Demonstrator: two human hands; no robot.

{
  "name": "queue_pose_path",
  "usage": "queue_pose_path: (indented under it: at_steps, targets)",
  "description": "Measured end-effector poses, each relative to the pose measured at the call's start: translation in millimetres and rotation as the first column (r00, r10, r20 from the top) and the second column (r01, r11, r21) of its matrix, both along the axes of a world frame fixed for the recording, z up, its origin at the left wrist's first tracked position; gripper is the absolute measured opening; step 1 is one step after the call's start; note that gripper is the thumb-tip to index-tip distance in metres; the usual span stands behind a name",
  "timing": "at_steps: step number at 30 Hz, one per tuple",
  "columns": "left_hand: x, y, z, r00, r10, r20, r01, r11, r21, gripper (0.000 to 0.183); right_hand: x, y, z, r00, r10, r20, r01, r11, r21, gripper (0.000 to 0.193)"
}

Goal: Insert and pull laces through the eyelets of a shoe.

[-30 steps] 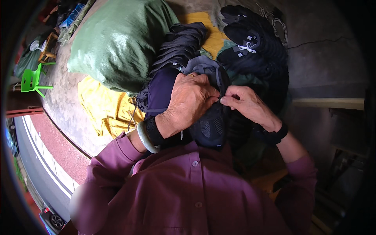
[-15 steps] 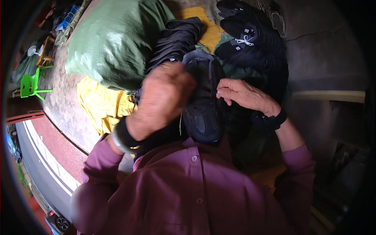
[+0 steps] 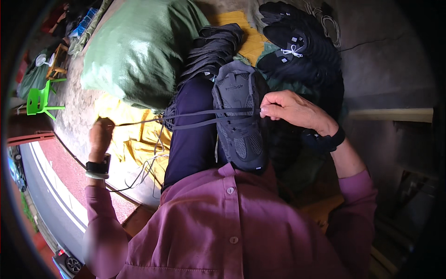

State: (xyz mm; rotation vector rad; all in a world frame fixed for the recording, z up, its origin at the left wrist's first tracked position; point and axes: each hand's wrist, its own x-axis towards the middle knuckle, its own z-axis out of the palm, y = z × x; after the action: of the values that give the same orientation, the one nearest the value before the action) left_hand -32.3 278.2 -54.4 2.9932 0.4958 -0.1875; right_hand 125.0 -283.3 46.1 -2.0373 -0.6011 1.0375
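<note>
A dark grey sneaker point(image 3: 239, 97) rests on my lap with its toe toward me. A long grey shoelace point(image 3: 193, 119) runs from its eyelets out to the left, in two strands over my knee. Out at the far left, my left hand point(image 3: 101, 135) is closed on the drawn-out end of the lace. My right hand point(image 3: 295, 111) pinches at the right edge of the shoe's eyelet row, thumb against forefinger, where a lace strand reaches the fingertips. More loose laces point(image 3: 151, 167) dangle by my left knee.
Left of the shoe lies a big green sack point(image 3: 134, 51) on a yellow sheet point(image 3: 139, 135). Dark shoe pieces point(image 3: 211, 49) are stacked beyond my knee. Several black shoes point(image 3: 297, 46) pile up at the far right. A green chair point(image 3: 41, 98) stands far left.
My left hand has swung from over the shoe far out to the left, drawing the lace out taut. My right hand stays at the shoe's right edge.
</note>
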Motion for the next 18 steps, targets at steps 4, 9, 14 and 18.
queue_pose_path:
  at_steps: [4, 9, 14, 18]
  targets:
    - [23.8, -100.9, 3.7, 0.906, -0.317, 0.282, 0.411, 0.817, -0.404, 0.011, -5.6, -1.3, 7.5, 0.993, -0.029, 0.112, 0.029, 1.0, 0.002, 0.02]
    - [62.7, -212.4, 51.7, 0.853, -0.327, 0.407, 0.521, 0.588, -0.619, 0.017, -7.6, 1.5, 16.5, 0.986, 0.0, 0.168, -0.007, 0.999, 0.04, 0.012]
    - [75.9, -251.5, 67.8, 0.822, -0.399, 0.405, 0.564, 0.483, -0.67, 0.019, -14.3, 6.5, 30.2, 0.893, 0.158, 0.421, -0.14, 0.987, -0.075, 0.013]
    - [77.9, -258.9, 68.6, 0.865, -0.4, 0.304, 0.476, 0.459, -0.751, 0.023, -18.6, 5.1, 35.5, 0.896, 0.179, 0.406, -0.134, 0.982, -0.136, 0.011]
